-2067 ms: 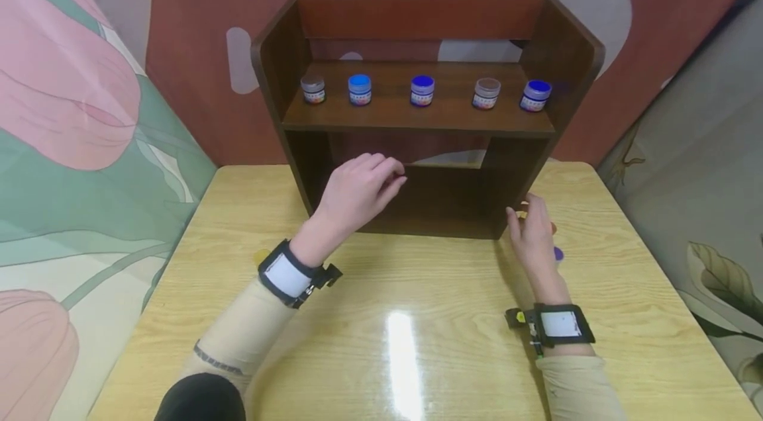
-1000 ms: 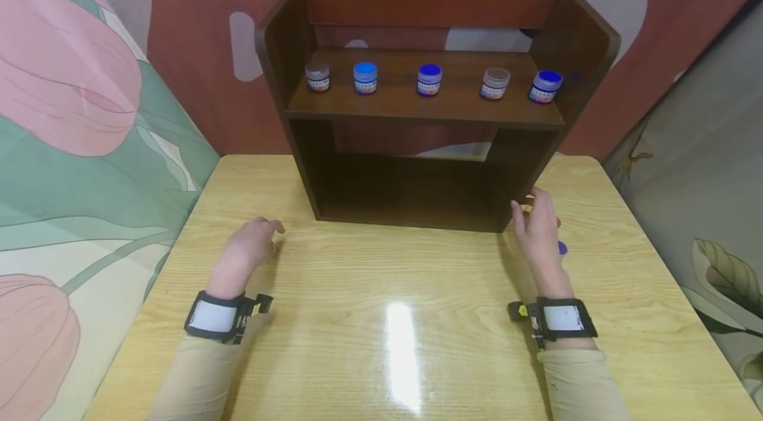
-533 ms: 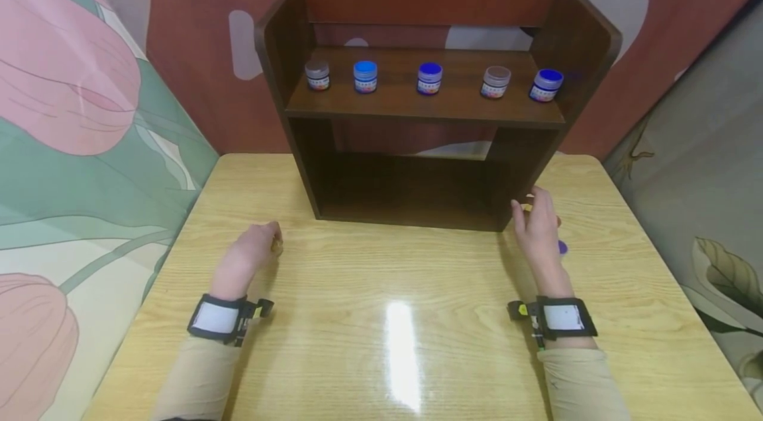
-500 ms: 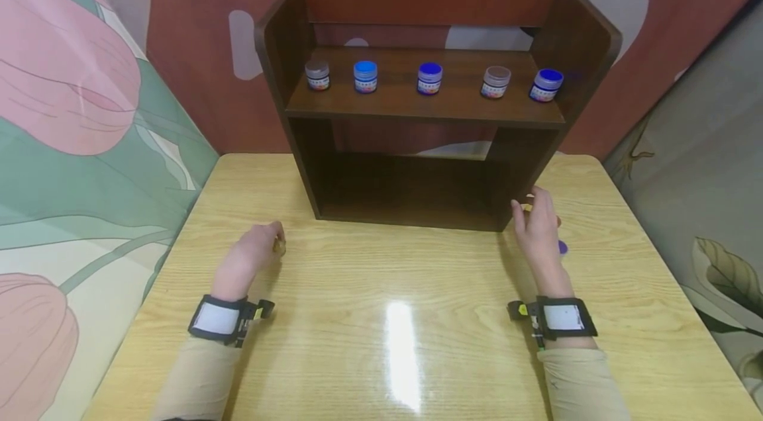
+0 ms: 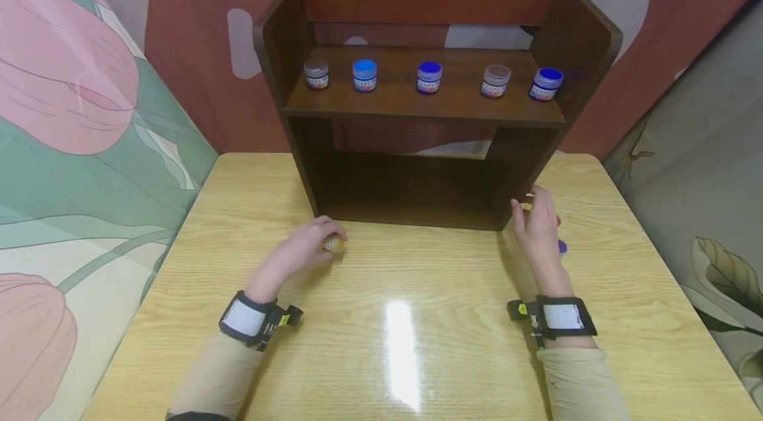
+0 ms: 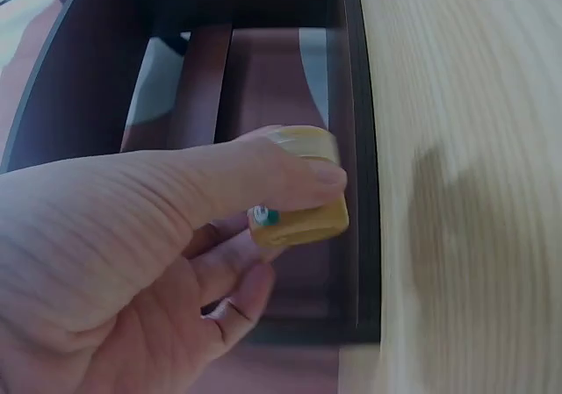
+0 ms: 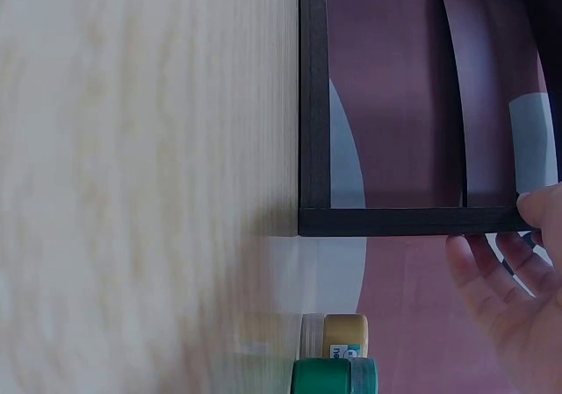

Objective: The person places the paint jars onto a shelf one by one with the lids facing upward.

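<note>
My left hand (image 5: 304, 247) holds a small yellow paint jar (image 6: 303, 223) between thumb and fingers, just before the lower left front corner of the dark brown shelf (image 5: 417, 118). In the left wrist view the thumb lies across the jar's side, and the shelf's lower compartment is behind it. My right hand (image 5: 536, 226) grips the front edge of the shelf's right side panel (image 7: 413, 222), thumb on the inner side and fingers on the outer. Along the upper board stand several paint jars, among them a light blue jar (image 5: 365, 75) and a dark blue jar (image 5: 429, 77).
Right of the shelf, partly hidden by the right hand in the head view, a purple-topped thing (image 5: 563, 247) shows. A yellow jar (image 7: 347, 334) and a green jar (image 7: 329, 376) appear there in the right wrist view. The wooden table (image 5: 453, 315) carries the shelf.
My left hand dropped from before the shelf to the table's left, took the yellow paint jar and has moved right with it to the shelf's front corner. The right hand stays on the side panel.
</note>
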### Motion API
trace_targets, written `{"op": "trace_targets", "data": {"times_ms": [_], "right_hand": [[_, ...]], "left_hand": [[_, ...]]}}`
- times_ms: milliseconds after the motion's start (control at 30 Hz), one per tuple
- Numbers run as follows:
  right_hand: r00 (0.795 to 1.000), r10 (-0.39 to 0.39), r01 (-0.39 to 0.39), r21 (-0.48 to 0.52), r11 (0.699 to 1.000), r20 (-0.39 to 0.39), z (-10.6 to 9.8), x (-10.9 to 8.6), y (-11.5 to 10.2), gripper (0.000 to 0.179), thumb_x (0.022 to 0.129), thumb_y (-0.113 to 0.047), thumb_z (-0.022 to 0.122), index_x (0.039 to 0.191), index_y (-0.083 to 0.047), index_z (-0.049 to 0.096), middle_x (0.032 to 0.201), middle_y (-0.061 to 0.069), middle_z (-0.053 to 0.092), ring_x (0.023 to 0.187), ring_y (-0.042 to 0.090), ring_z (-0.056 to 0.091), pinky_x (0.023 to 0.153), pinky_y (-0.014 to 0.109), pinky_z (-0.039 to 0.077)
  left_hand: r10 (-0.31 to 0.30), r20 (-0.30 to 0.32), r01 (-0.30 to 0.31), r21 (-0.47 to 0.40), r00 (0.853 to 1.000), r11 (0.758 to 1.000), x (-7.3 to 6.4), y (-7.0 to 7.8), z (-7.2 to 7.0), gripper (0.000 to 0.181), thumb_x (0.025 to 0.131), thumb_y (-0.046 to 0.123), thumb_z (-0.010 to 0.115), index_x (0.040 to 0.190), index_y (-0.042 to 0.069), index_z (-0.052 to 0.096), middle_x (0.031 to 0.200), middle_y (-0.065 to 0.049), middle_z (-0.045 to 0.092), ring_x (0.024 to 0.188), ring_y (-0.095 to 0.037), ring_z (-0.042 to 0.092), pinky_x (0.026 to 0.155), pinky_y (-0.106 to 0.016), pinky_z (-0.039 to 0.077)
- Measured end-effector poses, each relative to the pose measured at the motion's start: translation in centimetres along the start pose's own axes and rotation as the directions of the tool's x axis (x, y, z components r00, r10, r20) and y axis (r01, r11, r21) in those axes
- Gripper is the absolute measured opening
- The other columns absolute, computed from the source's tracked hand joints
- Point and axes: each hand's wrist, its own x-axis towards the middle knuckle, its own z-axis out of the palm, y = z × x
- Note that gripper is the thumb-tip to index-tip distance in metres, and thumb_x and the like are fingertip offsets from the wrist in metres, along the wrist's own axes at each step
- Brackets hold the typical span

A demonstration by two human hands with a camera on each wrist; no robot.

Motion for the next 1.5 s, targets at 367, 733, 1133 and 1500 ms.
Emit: {"op": "trace_targets", "data": {"times_ms": [367,733,1133,1500], "right_hand": [[1.0,-0.002,0.002,-0.023,1.0,0.013,-0.1,0.2,-0.1,0.035,0.101,-0.007,0.055,0.128,0.012,0.045,0.12,0.029,0.053,0.109,0.042,0.058,0.075,0.017,0.046],[1.0,-0.01,0.01,-0.003,1.0,0.008,-0.1,0.1,-0.2,0.033,0.1,-0.004,0.055,0.126,0.014,0.045,0.119,0.03,0.052,0.107,0.044,0.058,0.08,0.026,0.057],[1.0,-0.008,0.008,-0.005,1.0,0.005,-0.2,0.0,-0.2,0.033,0.1,-0.003,0.055,0.126,0.014,0.045,0.119,0.031,0.053,0.107,0.044,0.059,0.08,0.053,0.057],[0.999,-0.052,0.052,-0.021,0.998,-0.007,-0.1,0.0,0.0,0.032,0.099,-0.001,0.057,0.124,0.015,0.046,0.114,0.032,0.053,0.103,0.043,0.059,0.077,0.048,0.056]], "left_hand": [[0.011,0.006,-0.011,-0.067,1.0,0.998,3.1,1.8,2.0,0.038,0.077,-0.001,0.081,0.11,0.008,0.066,0.106,-0.007,0.064,0.098,-0.02,0.062,0.086,-0.034,0.058],[-0.069,0.106,0.07,-0.005,0.992,0.998,4.6,3.2,3.8,0.035,0.077,0.012,0.086,0.105,0.014,0.064,0.1,-0.001,0.057,0.085,-0.015,0.055,0.074,-0.028,0.053],[-0.046,0.122,0.044,0.022,0.992,0.999,4.5,3.5,3.9,0.047,0.075,0.012,0.087,0.111,0.014,0.056,0.098,0.0,0.055,0.085,-0.014,0.053,0.076,-0.028,0.052],[0.079,0.125,-0.073,-0.047,0.989,0.996,4.1,2.9,3.5,0.028,0.083,-0.004,0.074,0.103,0.012,0.062,0.097,0.001,0.064,0.09,-0.014,0.056,0.082,-0.03,0.053]]}}
